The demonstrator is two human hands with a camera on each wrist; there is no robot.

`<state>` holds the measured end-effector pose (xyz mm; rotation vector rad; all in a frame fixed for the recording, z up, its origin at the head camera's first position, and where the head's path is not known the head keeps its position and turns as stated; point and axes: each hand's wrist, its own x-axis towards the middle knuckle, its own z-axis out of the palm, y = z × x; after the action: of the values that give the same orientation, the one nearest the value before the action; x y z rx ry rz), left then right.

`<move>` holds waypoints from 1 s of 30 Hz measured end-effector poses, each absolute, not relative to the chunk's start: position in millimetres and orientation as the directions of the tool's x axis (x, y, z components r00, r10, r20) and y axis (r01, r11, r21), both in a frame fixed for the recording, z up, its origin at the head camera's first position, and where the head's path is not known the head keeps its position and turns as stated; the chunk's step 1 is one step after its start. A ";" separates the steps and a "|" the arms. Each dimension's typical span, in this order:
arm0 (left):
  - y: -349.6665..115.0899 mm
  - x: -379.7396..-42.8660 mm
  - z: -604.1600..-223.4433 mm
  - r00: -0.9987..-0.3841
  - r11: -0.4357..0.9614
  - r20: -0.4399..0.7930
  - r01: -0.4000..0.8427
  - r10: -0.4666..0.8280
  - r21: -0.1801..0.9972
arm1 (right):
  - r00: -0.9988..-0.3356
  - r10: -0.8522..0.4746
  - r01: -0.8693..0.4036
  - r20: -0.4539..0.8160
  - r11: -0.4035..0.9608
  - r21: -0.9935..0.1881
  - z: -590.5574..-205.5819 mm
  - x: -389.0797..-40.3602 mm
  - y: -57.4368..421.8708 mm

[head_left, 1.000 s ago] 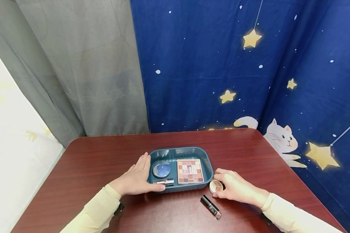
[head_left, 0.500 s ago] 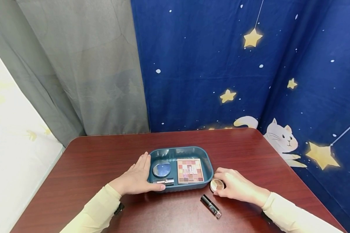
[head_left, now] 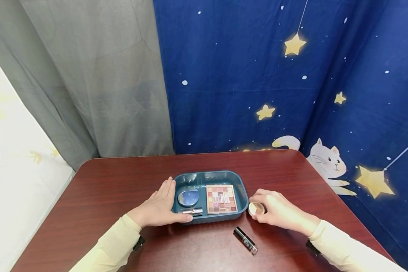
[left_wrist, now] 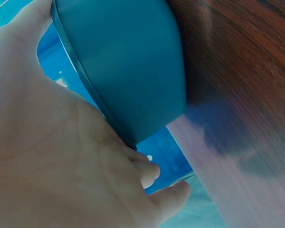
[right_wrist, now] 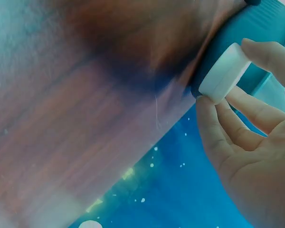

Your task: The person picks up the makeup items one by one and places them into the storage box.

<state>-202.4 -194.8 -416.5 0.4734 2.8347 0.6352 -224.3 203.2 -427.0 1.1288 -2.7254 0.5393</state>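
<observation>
My left hand [head_left: 159, 206] rests against the left end of a teal plastic tray [head_left: 224, 217], fingers straight along its side and thumb on the front rim. The left wrist view shows the tray's outer wall [left_wrist: 123, 61] beside the palm. My right hand [head_left: 282, 211] pinches a small round pot [head_left: 256, 208] with three beige-brown segments, near the tray's right front corner. In the right wrist view, the pot's white side [right_wrist: 225, 73] shows between thumb and fingertips. The tray contains a round blue mirrored compact [head_left: 188, 197], a silver tube [head_left: 193, 212] and an eyeshadow palette [head_left: 221, 199].
A black cosmetic tube [head_left: 245, 240] with a clear end lies on the dark red wooden table [head_left: 197, 249], in front of the tray. Behind the table hang a grey curtain [head_left: 122, 75] and a blue star-patterned curtain [head_left: 231, 75].
My right hand has shifted slightly right and away from me, carrying the pinched pot with it. My left hand and the tray have hardly moved.
</observation>
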 end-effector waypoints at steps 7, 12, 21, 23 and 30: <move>-194.7 -202.5 -416.6 -0.929 0.855 -0.123 0.262 0.349 0.447 | -0.719 -0.645 -0.695 0.260 0.676 -0.247 -415.4 -228.6 208.8; -194.6 -201.9 -416.5 -0.929 0.855 -0.121 0.263 0.350 0.448 | -0.709 -0.646 -0.702 0.282 0.684 -0.199 -407.4 -232.1 210.8; -194.2 -201.6 -415.6 -0.930 0.855 -0.129 0.254 0.345 0.451 | -0.695 -0.650 -0.711 0.307 0.684 -0.161 -393.3 -235.8 207.2; -194.3 -201.7 -415.8 -0.930 0.855 -0.131 0.253 0.345 0.453 | -0.700 -0.646 -0.707 0.306 0.688 -0.164 -390.5 -236.3 205.9; -195.1 -202.2 -416.3 -0.927 0.850 -0.118 0.270 0.357 0.453 | -0.702 -0.648 -0.706 0.294 0.686 -0.176 -380.2 -241.1 197.2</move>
<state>-202.2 -195.1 -416.3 0.4845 2.8285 0.6492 -241.1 197.2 -380.2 1.0948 -2.6893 0.4099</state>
